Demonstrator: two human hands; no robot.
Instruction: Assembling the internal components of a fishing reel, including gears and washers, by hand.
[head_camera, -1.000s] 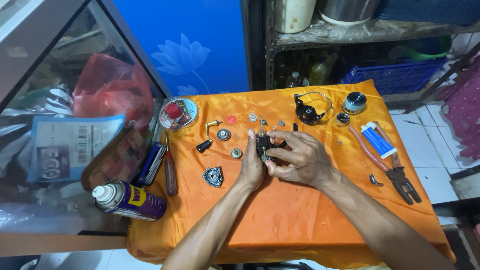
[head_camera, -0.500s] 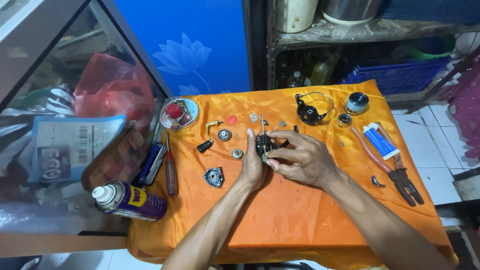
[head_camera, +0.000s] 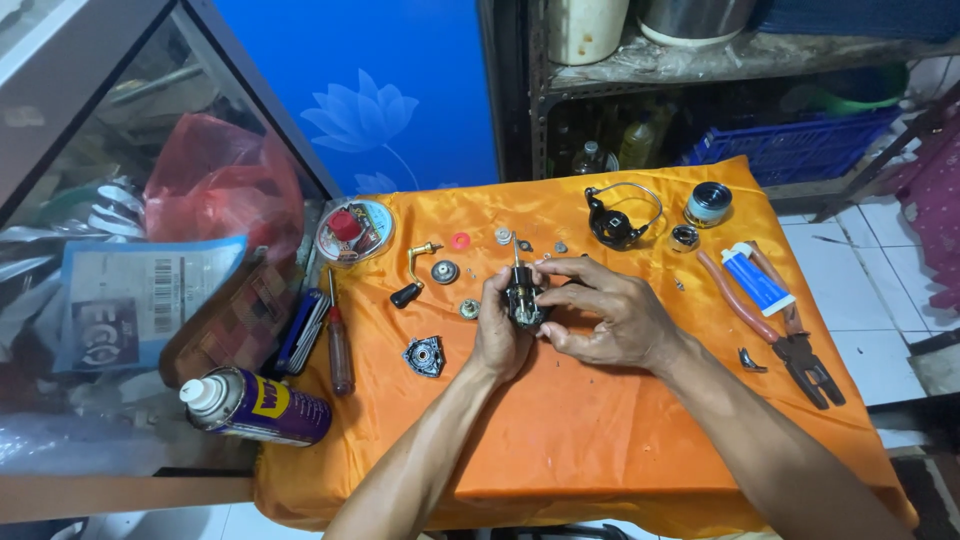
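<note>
Head view, grip: my left hand (head_camera: 497, 335) wraps the reel body (head_camera: 523, 300) from the left, and my right hand (head_camera: 610, 315) pinches it from the right with fingertips pressed on it.
Head view, reel body: it is held just above the orange cloth (head_camera: 600, 440), mid-table, with a thin shaft sticking up from its top.
Head view, drop risk: I judge that if my fingers slip on the small dark part, it could fall and knock the loose gears (head_camera: 445, 271) beside it.
Head view, small parts: washers and screws lie scattered near my hands; a sweep of my wrist could send them off the slippery cloth.
Head view, side plate: the plate (head_camera: 424, 355) lies close to my left forearm and could get nudged.
Head view, edge: the spray can (head_camera: 255, 405) lies at the cloth's left edge and could roll.
Head view, pliers: the pliers (head_camera: 790, 335) are well apart on the right.
</note>
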